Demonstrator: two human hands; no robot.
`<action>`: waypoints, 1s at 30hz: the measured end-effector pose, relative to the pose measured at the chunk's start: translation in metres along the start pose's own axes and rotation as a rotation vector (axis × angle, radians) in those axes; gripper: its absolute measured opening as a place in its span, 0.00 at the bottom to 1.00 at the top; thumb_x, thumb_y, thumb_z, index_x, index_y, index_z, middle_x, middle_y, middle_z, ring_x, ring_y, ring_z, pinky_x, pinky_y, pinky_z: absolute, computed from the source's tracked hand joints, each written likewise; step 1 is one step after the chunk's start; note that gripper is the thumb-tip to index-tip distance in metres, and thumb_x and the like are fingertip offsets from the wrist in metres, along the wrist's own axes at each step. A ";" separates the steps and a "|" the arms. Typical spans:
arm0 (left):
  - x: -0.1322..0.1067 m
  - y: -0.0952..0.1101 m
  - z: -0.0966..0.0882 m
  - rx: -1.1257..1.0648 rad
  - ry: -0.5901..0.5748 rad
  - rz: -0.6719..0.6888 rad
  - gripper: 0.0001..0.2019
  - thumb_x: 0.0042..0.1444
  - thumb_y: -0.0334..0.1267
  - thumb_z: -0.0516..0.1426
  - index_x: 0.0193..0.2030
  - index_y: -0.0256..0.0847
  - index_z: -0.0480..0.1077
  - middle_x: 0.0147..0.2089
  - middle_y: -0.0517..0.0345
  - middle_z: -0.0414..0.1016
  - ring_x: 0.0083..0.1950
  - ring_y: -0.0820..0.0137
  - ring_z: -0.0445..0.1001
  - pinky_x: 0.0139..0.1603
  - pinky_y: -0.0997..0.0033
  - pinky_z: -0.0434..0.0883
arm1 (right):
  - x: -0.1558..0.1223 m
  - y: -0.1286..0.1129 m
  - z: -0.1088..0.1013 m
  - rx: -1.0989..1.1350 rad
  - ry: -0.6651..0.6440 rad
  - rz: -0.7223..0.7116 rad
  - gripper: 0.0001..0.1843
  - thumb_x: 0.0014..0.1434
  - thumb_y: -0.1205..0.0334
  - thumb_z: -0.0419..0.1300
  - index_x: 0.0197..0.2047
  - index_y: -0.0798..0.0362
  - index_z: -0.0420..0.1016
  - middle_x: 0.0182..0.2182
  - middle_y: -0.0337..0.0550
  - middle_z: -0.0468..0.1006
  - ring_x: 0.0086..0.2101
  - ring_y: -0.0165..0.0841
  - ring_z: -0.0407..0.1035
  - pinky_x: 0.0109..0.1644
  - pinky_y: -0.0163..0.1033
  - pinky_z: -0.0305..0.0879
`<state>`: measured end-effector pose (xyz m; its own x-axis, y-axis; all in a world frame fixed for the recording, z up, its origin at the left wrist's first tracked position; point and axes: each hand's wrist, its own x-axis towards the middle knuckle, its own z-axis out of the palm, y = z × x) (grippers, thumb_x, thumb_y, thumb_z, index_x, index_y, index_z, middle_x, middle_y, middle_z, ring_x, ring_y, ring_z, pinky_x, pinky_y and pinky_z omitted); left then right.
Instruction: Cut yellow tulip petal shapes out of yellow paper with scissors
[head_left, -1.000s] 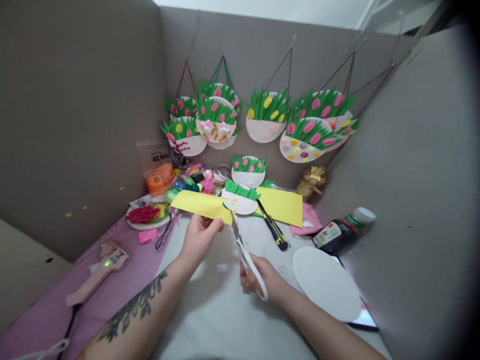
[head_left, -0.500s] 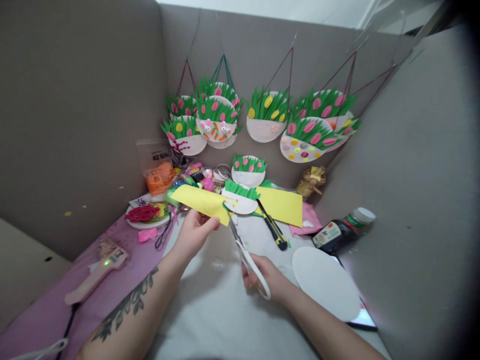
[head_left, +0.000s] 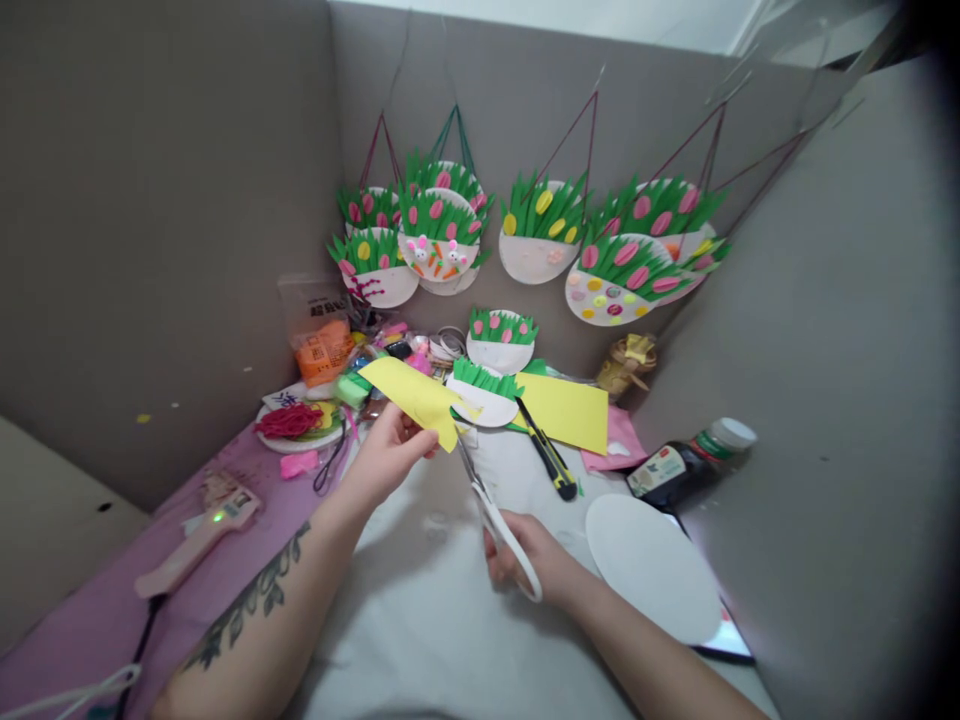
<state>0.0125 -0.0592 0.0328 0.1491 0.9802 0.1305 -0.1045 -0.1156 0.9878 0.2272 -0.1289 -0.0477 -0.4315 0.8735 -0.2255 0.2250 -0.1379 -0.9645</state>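
My left hand (head_left: 391, 450) pinches a sheet of yellow paper (head_left: 416, 395) by its lower edge, holding it above the table. A curved cut shows at the paper's right end. White-handled scissors (head_left: 495, 515) are in my right hand (head_left: 529, 555), fingers through the loops, blades pointing up at the paper's right end. Whether the blade tips touch the paper I cannot tell. Just beyond lies a white paper-plate piece with green paper grass (head_left: 487, 395). A yellow-and-black utility knife (head_left: 551, 460) rests to the right, beside another yellow sheet (head_left: 570, 412).
Decorated plate baskets (head_left: 439, 235) hang by strings along the back wall. A pink glue gun (head_left: 199, 545) lies at left, near a plate of pink yarn (head_left: 289, 422). At right are a dark bottle (head_left: 686, 465) and a white oval piece (head_left: 652, 570) over a lit screen device.
The yellow paper has tilted a little, its far left end shifting right and up. The scissor blades sit slightly lower against the cut. The whole view has shifted slightly.
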 end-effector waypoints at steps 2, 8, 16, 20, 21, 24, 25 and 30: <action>-0.002 -0.001 0.006 -0.002 0.015 0.007 0.19 0.47 0.36 0.59 0.46 0.38 0.61 0.38 0.56 0.73 0.34 0.71 0.72 0.28 0.74 0.69 | 0.001 0.003 0.002 -0.002 0.016 0.000 0.10 0.37 0.69 0.54 0.28 0.55 0.66 0.20 0.36 0.71 0.21 0.27 0.63 0.23 0.30 0.59; -0.007 -0.003 0.012 0.007 0.018 0.043 0.15 0.50 0.34 0.58 0.44 0.38 0.59 0.37 0.58 0.71 0.33 0.73 0.70 0.31 0.73 0.69 | 0.003 0.008 0.004 0.016 0.034 -0.013 0.11 0.37 0.69 0.53 0.29 0.55 0.66 0.19 0.35 0.69 0.20 0.27 0.63 0.23 0.30 0.59; -0.006 -0.007 0.006 0.008 -0.045 0.082 0.16 0.51 0.33 0.58 0.46 0.39 0.59 0.36 0.59 0.70 0.32 0.74 0.69 0.29 0.75 0.68 | 0.002 0.004 0.000 -0.013 0.017 -0.007 0.11 0.36 0.70 0.54 0.29 0.55 0.66 0.21 0.36 0.70 0.22 0.27 0.63 0.24 0.30 0.58; -0.005 -0.006 0.004 0.016 -0.054 0.095 0.17 0.51 0.33 0.58 0.47 0.39 0.60 0.38 0.58 0.70 0.34 0.74 0.69 0.31 0.75 0.69 | 0.001 0.003 -0.002 -0.043 0.017 -0.016 0.10 0.37 0.70 0.54 0.28 0.55 0.66 0.21 0.36 0.69 0.22 0.27 0.62 0.24 0.30 0.58; -0.005 -0.006 0.004 0.017 -0.062 0.098 0.17 0.51 0.33 0.58 0.48 0.40 0.59 0.39 0.58 0.70 0.34 0.73 0.69 0.31 0.74 0.69 | 0.001 0.004 -0.003 -0.052 0.019 -0.022 0.09 0.38 0.70 0.54 0.28 0.55 0.66 0.21 0.35 0.69 0.22 0.27 0.62 0.24 0.30 0.57; -0.005 -0.004 0.003 0.016 -0.076 0.105 0.18 0.51 0.33 0.57 0.49 0.40 0.59 0.39 0.57 0.70 0.34 0.73 0.69 0.31 0.74 0.69 | 0.000 0.004 -0.003 -0.074 0.021 -0.028 0.08 0.39 0.69 0.54 0.27 0.55 0.66 0.21 0.35 0.68 0.22 0.26 0.61 0.24 0.30 0.57; -0.006 -0.004 0.003 0.017 -0.078 0.106 0.18 0.51 0.33 0.57 0.49 0.40 0.59 0.39 0.58 0.70 0.34 0.73 0.69 0.31 0.74 0.69 | 0.000 0.004 -0.003 -0.075 0.022 -0.027 0.07 0.39 0.69 0.54 0.27 0.55 0.66 0.21 0.35 0.68 0.22 0.26 0.61 0.24 0.30 0.57; -0.007 -0.003 0.003 0.031 -0.076 0.101 0.17 0.51 0.32 0.57 0.48 0.40 0.60 0.38 0.58 0.70 0.33 0.74 0.69 0.31 0.74 0.69 | -0.001 0.001 -0.002 -0.063 0.021 -0.002 0.08 0.38 0.68 0.54 0.27 0.55 0.65 0.20 0.35 0.68 0.21 0.27 0.60 0.24 0.30 0.57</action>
<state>0.0147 -0.0658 0.0294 0.2140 0.9484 0.2341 -0.0929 -0.2188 0.9713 0.2297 -0.1286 -0.0486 -0.4138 0.8833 -0.2204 0.2789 -0.1075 -0.9543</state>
